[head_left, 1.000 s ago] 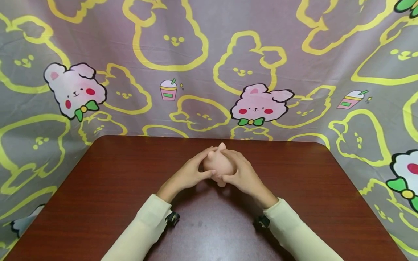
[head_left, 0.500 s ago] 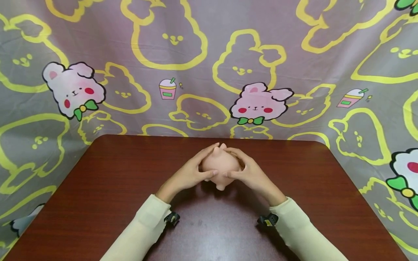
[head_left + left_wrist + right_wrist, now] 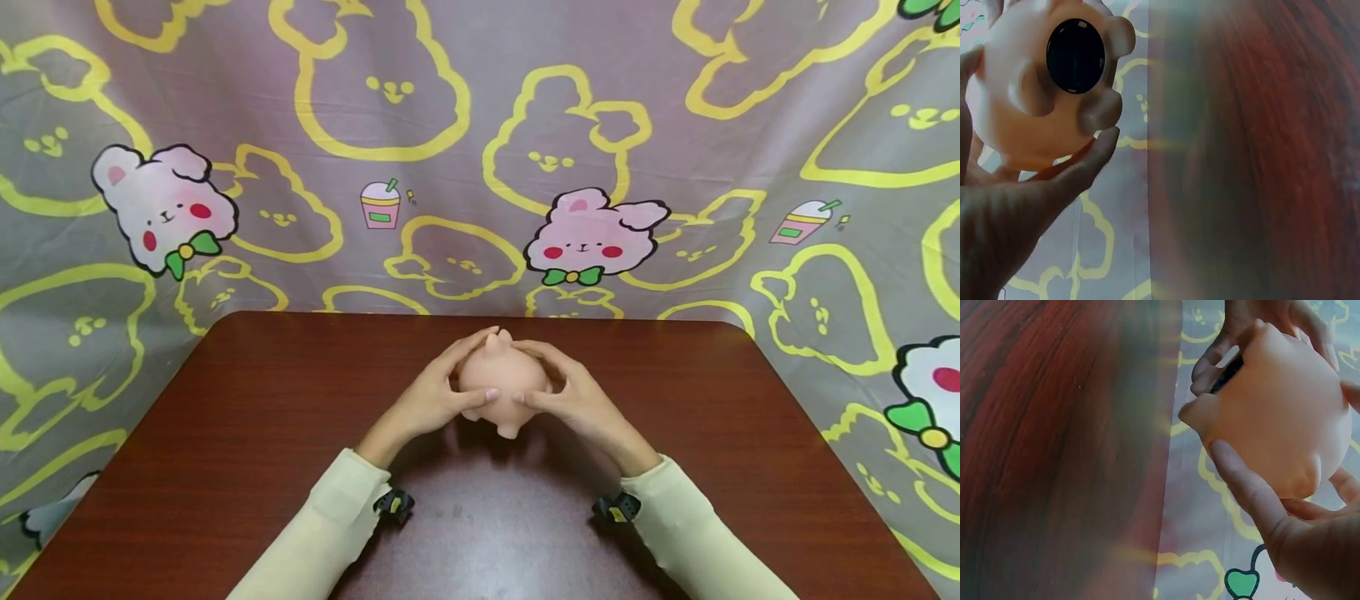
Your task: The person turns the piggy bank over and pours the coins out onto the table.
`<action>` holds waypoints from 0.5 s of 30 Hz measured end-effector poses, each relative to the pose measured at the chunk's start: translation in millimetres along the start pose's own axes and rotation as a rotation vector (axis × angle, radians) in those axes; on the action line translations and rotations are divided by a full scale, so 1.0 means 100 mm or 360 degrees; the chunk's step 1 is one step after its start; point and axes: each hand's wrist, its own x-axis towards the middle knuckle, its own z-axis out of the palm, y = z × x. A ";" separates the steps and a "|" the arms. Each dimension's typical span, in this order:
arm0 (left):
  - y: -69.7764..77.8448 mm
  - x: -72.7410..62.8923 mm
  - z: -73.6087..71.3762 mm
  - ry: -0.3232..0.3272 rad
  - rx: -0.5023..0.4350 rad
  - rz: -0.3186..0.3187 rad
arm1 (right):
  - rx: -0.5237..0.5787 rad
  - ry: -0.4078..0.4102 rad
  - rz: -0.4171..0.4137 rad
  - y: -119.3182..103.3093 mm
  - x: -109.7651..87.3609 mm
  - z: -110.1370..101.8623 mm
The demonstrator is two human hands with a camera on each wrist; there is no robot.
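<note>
A pale pink piggy bank point(image 3: 502, 379) is held between both hands above the far middle of the table. My left hand point(image 3: 431, 398) grips its left side, thumb across the near face and fingers round the far side. On the opposite side my right hand point(image 3: 581, 404) holds it in the same way, the two thumbs pointing at each other. Two small ears stick up at the top and stubby feet point down and toward me. In the left wrist view its underside shows a round black plug point(image 3: 1076, 56) among the feet. The right wrist view shows its smooth rounded side.
The dark red-brown wooden table point(image 3: 285, 433) spreads around the hands. Behind it and along both sides hangs a grey-pink curtain point(image 3: 442, 192) with yellow outlines and rabbit faces. Dark wrist cameras sit at both pale sleeves point(image 3: 330, 517).
The piggy bank has turned and tipped in the hands, so more of its near face and feet show. My right hand has shifted slightly right; the left has stayed nearly in place.
</note>
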 end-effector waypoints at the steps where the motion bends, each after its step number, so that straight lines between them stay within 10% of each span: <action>1: 0.01 0.00 0.00 0.0024 0.0017 -0.0006 | -0.0039 0.0028 -0.0021 0.00 0.00 0.01; 15: 0.11 0.02 0.02 0.0209 -0.0113 -0.0253 | -0.0393 0.0185 -0.0421 0.03 -0.04 0.22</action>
